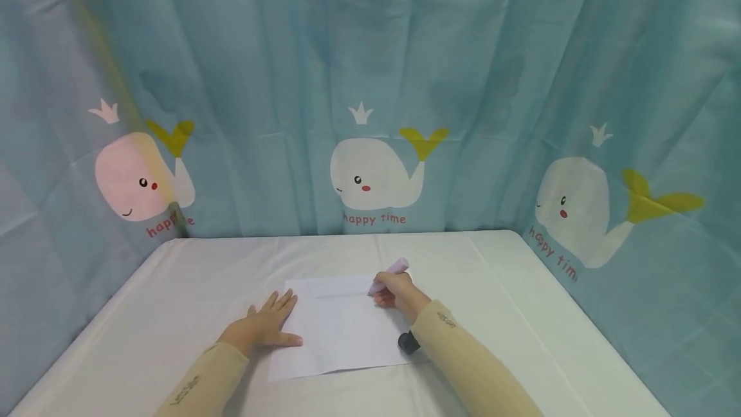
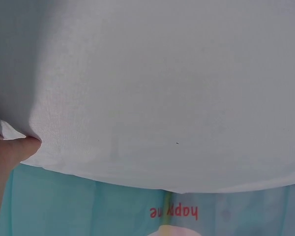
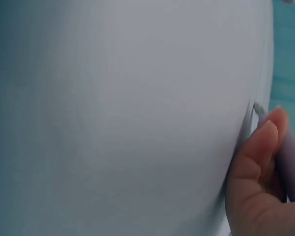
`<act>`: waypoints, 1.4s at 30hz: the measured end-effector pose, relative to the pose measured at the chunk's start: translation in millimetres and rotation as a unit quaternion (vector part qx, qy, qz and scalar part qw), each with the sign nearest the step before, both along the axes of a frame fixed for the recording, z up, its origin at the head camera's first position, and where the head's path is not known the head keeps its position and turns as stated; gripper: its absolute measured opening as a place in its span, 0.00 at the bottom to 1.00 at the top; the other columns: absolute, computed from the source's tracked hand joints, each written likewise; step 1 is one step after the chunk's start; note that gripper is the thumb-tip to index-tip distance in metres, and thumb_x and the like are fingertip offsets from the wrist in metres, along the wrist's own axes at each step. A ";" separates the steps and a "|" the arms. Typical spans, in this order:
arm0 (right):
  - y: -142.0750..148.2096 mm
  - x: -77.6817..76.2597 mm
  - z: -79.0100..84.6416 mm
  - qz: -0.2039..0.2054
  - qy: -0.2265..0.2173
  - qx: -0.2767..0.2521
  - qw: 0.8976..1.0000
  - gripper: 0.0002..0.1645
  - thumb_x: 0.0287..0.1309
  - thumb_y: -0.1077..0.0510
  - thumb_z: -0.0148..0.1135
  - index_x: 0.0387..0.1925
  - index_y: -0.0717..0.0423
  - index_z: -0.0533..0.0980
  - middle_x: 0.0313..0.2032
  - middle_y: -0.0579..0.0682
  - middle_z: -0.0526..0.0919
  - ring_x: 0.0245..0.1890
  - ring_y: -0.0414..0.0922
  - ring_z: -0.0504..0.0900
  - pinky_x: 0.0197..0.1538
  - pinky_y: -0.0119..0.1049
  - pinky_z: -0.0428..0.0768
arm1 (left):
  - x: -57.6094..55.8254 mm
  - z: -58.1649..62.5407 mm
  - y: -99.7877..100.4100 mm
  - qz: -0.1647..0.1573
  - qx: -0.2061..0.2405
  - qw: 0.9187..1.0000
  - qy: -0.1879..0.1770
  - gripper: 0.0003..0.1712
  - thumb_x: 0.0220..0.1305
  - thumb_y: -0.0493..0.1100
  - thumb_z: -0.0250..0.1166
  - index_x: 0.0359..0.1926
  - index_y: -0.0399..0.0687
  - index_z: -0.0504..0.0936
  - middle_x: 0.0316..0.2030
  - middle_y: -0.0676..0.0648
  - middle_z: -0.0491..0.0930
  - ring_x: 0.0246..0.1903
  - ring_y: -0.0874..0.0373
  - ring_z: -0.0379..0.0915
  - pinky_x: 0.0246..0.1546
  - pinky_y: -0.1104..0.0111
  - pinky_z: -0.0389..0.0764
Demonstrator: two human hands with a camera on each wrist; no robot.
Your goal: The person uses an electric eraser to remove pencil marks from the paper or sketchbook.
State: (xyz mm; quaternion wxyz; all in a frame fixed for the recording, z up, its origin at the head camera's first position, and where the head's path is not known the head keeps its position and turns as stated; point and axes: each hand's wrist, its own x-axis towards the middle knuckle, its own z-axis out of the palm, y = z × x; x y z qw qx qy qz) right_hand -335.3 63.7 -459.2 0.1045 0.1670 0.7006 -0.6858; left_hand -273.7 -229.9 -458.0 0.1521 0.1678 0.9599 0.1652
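A white sheet of paper [image 1: 338, 333] lies on the table, with a faint line crossing its upper part. My left hand [image 1: 263, 328] rests flat at the paper's left edge, fingers spread and thumb over the sheet. Only its thumb side [image 2: 10, 150] shows in the left wrist view. My right hand [image 1: 398, 289] pinches a light purple pen [image 1: 399, 266] at the sheet's upper right, tip down at the right end of the faint line. In the right wrist view, thumb and fingertips close round the pen [image 3: 292, 164] just above its tip.
A white cloth covers the table [image 1: 191, 314]. One small black round object [image 1: 408, 343] shows under my right sleeve, over the paper's right side. Behind and at both sides hangs a blue curtain [image 1: 260, 147] with printed whales.
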 end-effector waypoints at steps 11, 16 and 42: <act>0.6 -2.1 0.8 0.005 0.002 0.008 1.000 0.10 0.55 0.63 0.60 0.36 0.68 0.74 0.16 0.51 0.76 0.12 0.37 0.74 0.19 0.25 0.75 | -2.6 -3.8 -2.4 -0.001 0.004 1.000 0.002 0.62 0.51 0.68 0.68 0.73 0.32 0.53 0.73 0.32 0.46 0.71 0.30 0.34 0.59 0.27 0.38; 4.4 -6.0 0.5 0.024 -0.016 -0.002 1.000 0.11 0.55 0.62 0.60 0.37 0.67 0.74 0.17 0.51 0.76 0.13 0.39 0.74 0.20 0.27 0.76 | -2.9 -5.4 -2.6 -0.002 0.004 1.000 0.001 0.62 0.51 0.68 0.68 0.73 0.32 0.53 0.73 0.32 0.45 0.71 0.30 0.34 0.59 0.27 0.37; -0.5 -7.6 1.5 0.006 0.010 0.016 1.000 0.10 0.53 0.63 0.61 0.36 0.66 0.73 0.17 0.50 0.76 0.12 0.37 0.73 0.19 0.25 0.74 | -4.1 -6.0 -2.8 -0.002 0.002 1.000 0.003 0.63 0.51 0.68 0.68 0.73 0.33 0.53 0.74 0.32 0.45 0.71 0.30 0.34 0.59 0.27 0.37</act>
